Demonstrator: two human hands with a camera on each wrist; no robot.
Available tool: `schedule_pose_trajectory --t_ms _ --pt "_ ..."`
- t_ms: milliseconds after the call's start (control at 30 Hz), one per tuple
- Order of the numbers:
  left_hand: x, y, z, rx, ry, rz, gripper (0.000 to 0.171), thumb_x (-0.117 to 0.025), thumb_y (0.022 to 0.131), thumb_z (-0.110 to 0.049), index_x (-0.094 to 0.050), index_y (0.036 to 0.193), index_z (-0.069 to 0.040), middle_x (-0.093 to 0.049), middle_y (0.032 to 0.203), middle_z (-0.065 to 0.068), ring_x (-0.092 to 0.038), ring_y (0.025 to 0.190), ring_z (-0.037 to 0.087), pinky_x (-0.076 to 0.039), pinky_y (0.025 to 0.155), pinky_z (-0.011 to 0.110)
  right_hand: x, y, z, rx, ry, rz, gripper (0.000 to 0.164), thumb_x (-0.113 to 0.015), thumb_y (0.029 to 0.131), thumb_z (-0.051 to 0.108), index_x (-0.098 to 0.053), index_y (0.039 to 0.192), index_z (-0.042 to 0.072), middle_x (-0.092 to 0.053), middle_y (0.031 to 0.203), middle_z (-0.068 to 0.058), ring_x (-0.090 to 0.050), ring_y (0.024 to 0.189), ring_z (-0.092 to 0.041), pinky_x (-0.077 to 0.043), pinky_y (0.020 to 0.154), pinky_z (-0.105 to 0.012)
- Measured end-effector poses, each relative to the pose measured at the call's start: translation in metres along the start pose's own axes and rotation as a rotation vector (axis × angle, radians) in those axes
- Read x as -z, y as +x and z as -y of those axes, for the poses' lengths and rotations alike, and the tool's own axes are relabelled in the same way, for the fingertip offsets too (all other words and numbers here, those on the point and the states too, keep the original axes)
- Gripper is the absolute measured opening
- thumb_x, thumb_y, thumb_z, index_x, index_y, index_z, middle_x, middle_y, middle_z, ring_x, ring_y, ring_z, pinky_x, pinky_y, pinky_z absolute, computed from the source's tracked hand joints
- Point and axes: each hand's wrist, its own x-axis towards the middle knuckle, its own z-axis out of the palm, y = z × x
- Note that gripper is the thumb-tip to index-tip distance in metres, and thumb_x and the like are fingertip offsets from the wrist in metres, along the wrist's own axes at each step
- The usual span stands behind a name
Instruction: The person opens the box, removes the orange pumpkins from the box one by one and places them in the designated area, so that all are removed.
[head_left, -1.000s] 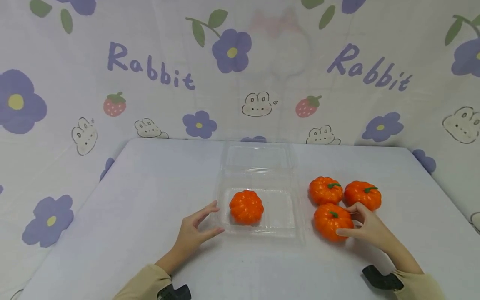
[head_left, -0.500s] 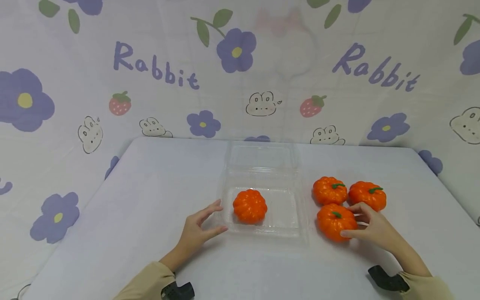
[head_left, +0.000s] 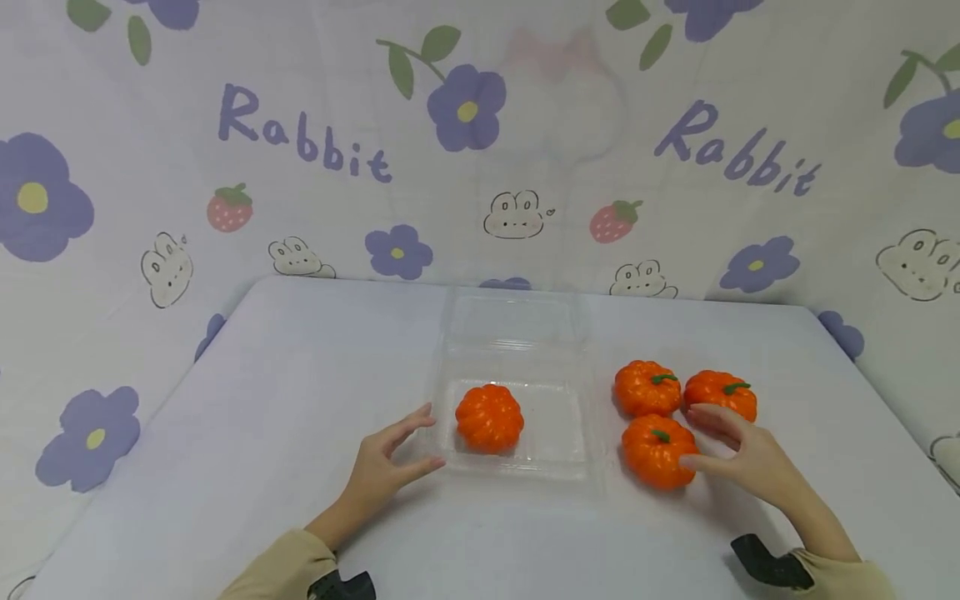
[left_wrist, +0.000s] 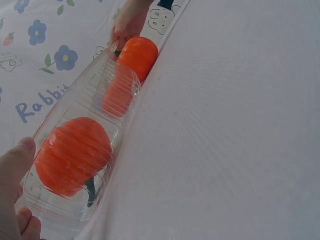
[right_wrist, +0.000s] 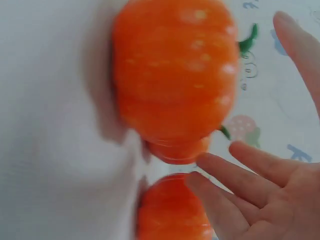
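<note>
A toy pumpkin (head_left: 489, 419) lies stem-down in the base of a clear plastic clamshell box (head_left: 555, 425), whose lid is folded back. Beside the box's left edge is my left hand (head_left: 386, 458), thumb and fingers spread. In the left wrist view, its thumb (left_wrist: 15, 160) is by the box wall; whether it touches I cannot tell. My right hand (head_left: 750, 462) holds nothing, its fingers spread at the right side of the front pumpkin (head_left: 656, 454). In the right wrist view a gap shows between fingers and that pumpkin (right_wrist: 175, 70).
Two more orange pumpkins with green stems, one back left (head_left: 645, 387) and one back right (head_left: 720, 393), stand close behind the front one. All rest on a white table (head_left: 315, 350). A printed cloth (head_left: 315, 208) hangs behind the table.
My right hand has eased slightly away from the front pumpkin, its fingers wider apart. The pumpkins and my left hand stay in place; the head view shifts a little.
</note>
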Motion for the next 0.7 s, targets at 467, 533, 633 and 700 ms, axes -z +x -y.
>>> schedule_pose_trajectory --t_ms 467,533,633,700 --pt "0.003 -0.006 0.024 0.007 -0.028 -0.003 0.043 -0.076 0.068 -0.001 -0.059 0.106 0.006 -0.05 0.122 0.019 -0.045 0.115 0.028 -0.035 0.095 0.038 -0.01 0.02 0.059 0.318 0.125 -0.269 0.072 -0.074 0.071 -0.001 -0.04 0.134 0.003 -0.043 0.132 -0.016 -0.043 0.117 -0.015 -0.039 0.091 -0.023" --pt "0.004 -0.004 0.016 0.009 -0.032 0.0 0.043 -0.076 0.067 0.002 -0.058 0.106 0.008 -0.05 0.122 0.022 -0.045 0.115 0.031 -0.035 0.094 0.04 -0.016 0.026 0.07 0.362 0.211 -0.281 0.072 -0.072 0.07 -0.007 -0.04 0.133 0.001 -0.042 0.132 -0.015 -0.044 0.115 -0.006 -0.036 0.089 -0.013" --pt "0.003 -0.002 0.008 0.001 -0.037 0.006 0.045 -0.074 0.066 0.007 -0.057 0.107 0.012 -0.049 0.12 0.027 -0.045 0.113 0.035 -0.036 0.093 0.044 -0.024 0.037 0.082 0.384 0.284 -0.25 0.072 -0.071 0.07 -0.009 -0.039 0.133 -0.001 -0.04 0.134 -0.014 -0.043 0.116 -0.008 -0.036 0.091 -0.017" --pt "0.002 -0.002 0.007 0.009 -0.035 0.006 0.047 -0.075 0.066 0.007 -0.056 0.108 0.013 -0.049 0.12 0.026 -0.045 0.113 0.035 -0.036 0.093 0.043 -0.029 0.044 0.087 0.379 0.278 -0.201 0.073 -0.072 0.071 -0.005 -0.037 0.135 0.001 -0.038 0.136 -0.011 -0.043 0.117 -0.015 -0.036 0.093 -0.02"
